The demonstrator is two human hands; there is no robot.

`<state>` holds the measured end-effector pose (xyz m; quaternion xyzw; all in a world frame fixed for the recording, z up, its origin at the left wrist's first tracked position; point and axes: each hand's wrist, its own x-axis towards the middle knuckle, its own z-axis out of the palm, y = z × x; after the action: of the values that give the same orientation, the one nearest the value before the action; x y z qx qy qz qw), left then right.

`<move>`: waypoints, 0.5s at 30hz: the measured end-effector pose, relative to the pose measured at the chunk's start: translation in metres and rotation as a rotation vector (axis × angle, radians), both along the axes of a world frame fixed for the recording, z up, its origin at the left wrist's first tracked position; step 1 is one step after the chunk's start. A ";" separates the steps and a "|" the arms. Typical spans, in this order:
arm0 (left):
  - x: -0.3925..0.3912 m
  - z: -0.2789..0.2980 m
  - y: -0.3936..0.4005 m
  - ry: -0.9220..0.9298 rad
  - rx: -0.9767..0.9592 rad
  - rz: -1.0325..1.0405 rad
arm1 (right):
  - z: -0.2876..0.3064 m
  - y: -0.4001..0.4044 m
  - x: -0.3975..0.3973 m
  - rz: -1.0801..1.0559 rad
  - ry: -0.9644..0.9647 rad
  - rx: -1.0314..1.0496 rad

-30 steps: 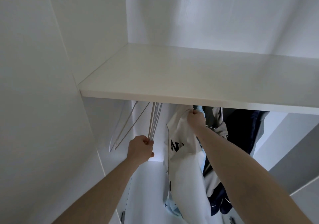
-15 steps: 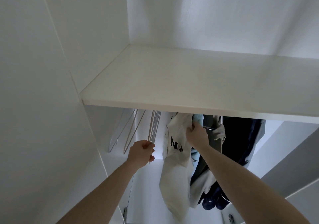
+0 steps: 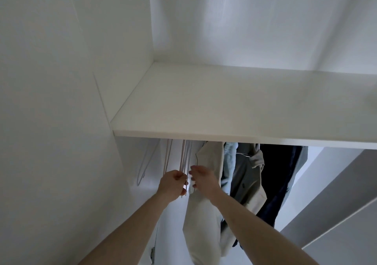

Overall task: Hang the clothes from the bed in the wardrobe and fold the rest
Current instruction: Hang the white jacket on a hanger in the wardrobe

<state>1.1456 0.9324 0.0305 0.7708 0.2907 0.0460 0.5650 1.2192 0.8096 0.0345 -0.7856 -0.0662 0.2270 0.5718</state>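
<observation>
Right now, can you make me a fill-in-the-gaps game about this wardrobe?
1. The left hand grips a bunch of empty white ____.
2. The clothes hang below a white ____.
3. The cream garment hangs to the ____ of the dark coat.
4. The right hand reaches toward the hangers with ____ fingers.

Missing words: hangers; shelf; left; loose

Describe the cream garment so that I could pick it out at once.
Look under the white shelf, where clothes hang in a row. The cream garment hangs leftmost, right of the bare hangers and behind the right hand. Its neighbours are pale blue, grey and dark navy.
</observation>
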 end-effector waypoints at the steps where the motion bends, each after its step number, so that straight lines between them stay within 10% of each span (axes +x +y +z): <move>1: 0.000 0.000 -0.001 -0.002 0.001 0.005 | 0.001 0.004 0.001 0.002 0.051 0.017; 15: 0.003 -0.004 0.011 0.042 0.011 0.154 | 0.014 -0.011 0.014 -0.096 0.070 0.134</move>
<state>1.1489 0.9438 0.0261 0.7500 0.3605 0.0749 0.5494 1.2334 0.7985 0.0488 -0.7393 -0.0237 0.2218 0.6353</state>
